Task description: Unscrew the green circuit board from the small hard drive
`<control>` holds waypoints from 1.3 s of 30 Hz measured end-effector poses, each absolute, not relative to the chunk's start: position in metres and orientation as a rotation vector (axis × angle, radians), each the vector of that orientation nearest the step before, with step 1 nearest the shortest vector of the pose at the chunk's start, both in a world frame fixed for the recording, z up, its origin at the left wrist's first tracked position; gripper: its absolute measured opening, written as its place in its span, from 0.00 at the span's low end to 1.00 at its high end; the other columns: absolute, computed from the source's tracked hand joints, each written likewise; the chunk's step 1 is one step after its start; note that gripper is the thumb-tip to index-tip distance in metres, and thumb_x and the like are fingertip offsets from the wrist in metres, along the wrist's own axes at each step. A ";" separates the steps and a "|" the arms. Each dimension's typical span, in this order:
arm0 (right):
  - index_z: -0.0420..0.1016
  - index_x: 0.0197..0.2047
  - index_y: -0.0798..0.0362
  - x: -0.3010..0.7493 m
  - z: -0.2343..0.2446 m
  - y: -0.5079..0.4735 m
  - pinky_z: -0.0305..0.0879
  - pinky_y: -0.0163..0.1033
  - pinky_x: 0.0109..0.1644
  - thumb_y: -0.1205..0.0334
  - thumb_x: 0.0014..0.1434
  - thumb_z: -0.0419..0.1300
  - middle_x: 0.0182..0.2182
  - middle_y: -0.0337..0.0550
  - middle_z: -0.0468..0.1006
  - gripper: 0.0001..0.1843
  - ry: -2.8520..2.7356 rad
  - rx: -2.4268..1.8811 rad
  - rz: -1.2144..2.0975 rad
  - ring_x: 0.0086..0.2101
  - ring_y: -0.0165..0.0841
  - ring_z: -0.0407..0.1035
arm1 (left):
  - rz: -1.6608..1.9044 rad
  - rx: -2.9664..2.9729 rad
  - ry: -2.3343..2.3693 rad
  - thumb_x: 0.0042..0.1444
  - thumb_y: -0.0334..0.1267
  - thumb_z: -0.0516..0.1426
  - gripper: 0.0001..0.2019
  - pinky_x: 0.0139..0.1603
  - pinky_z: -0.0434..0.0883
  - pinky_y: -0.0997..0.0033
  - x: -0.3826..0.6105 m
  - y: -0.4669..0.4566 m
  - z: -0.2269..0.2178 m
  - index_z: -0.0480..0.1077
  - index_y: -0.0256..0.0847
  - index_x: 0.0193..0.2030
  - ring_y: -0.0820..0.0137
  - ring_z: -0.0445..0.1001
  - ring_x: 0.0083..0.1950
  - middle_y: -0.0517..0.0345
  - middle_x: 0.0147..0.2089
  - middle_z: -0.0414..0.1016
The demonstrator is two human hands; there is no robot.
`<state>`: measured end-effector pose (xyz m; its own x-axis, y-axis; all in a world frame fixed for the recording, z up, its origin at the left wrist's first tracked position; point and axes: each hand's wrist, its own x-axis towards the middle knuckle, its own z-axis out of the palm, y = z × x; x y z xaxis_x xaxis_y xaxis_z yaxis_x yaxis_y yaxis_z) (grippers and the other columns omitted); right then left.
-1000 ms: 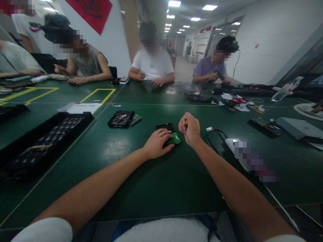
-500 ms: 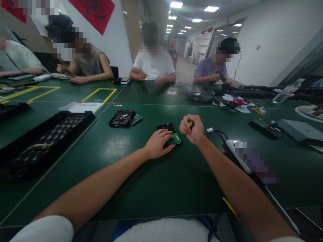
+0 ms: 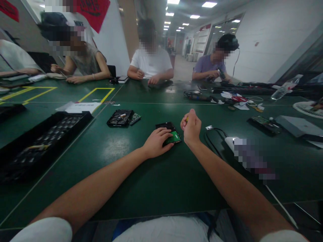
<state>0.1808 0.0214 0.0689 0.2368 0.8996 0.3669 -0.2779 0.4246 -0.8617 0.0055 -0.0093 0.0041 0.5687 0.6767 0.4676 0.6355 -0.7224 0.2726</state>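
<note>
A hard drive [image 3: 175, 137] with a green circuit board and a black casing lies on the table in front of me. My left hand [image 3: 158, 142] holds it down from the left, fingers over its top and thumb along the near edge, hiding part of it. Just right of the drive, my right hand [image 3: 191, 127] is closed in a fist, thumb on top, around a screwdriver [image 3: 187, 119]. Only a bit of its yellow-and-black handle shows between the fingers; the shaft is hidden.
Left of the drive lie a black drive casing [image 3: 118, 118] and a loose circuit board [image 3: 135, 118]. A long black tray [image 3: 47, 141] is at far left. At right are a white power bank-like device [image 3: 230, 143] with a cable and another drive [image 3: 263, 125]. Several people sit opposite.
My right hand has turned, so its thumb now lies on top and less of the screwdriver handle shows. My left hand stays on the hard drive. The view has shifted slightly.
</note>
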 end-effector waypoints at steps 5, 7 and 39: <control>0.61 0.23 0.49 0.189 0.073 0.019 0.45 0.33 0.19 0.36 0.64 0.59 0.15 0.30 0.56 0.29 -1.148 -0.663 1.123 0.15 0.24 0.49 | 0.870 2.714 1.125 0.65 0.49 0.61 0.21 0.69 0.67 0.40 0.006 -0.009 0.004 0.72 0.45 0.61 0.49 0.68 0.70 0.48 0.66 0.74; 0.62 0.22 0.49 0.190 0.075 0.018 0.44 0.33 0.19 0.37 0.64 0.59 0.14 0.30 0.56 0.28 -1.212 -0.635 1.209 0.15 0.24 0.49 | 0.870 2.707 1.130 0.65 0.49 0.61 0.21 0.69 0.67 0.39 0.005 -0.010 0.004 0.72 0.45 0.61 0.49 0.67 0.70 0.48 0.66 0.74; 0.60 0.17 0.50 0.202 0.082 0.023 0.40 0.33 0.18 0.46 0.61 0.58 0.11 0.29 0.51 0.26 -1.330 -0.459 1.587 0.13 0.22 0.43 | 0.868 2.715 1.134 0.66 0.49 0.60 0.21 0.68 0.67 0.40 0.005 -0.011 0.005 0.72 0.44 0.61 0.48 0.67 0.69 0.47 0.66 0.73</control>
<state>0.2022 0.0230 0.0824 -0.4515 0.8444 0.2885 -0.4313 0.0765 -0.8990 0.0050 -0.0105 0.0046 0.5671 0.6744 0.4729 0.6326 -0.7243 0.2743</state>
